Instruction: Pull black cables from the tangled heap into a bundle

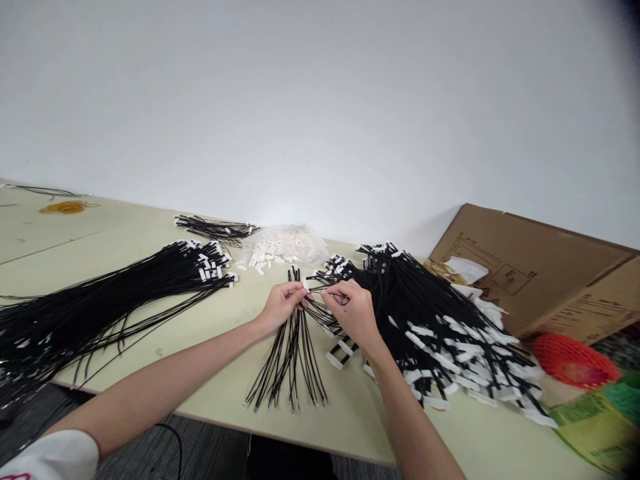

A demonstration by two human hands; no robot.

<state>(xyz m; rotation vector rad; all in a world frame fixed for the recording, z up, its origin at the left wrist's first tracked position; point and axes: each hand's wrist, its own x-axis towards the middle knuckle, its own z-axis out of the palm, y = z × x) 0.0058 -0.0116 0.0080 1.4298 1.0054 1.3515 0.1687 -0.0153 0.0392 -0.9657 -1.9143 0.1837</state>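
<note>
My left hand (283, 303) pinches a small white connector at its fingertips, above a small bundle of black wires (293, 360) lying on the table. My right hand (353, 310) is closed in a pinch on a thin black wire, its fingertips almost meeting those of the left hand. Both hands are over the middle of the pale table (150, 347). Just right of my right hand lies a large heap of black wires with white tags (440, 327). A long bundle of black wires with white ends (115, 293) stretches off to the left.
A clear bag of white connectors (283, 245) lies behind my hands, with a smaller wire bundle (215, 230) beside it. A cardboard box (540, 267) lies at the right, with a red net (573, 360) and green packaging (605, 413) near it. Rubber bands (67, 208) sit far left.
</note>
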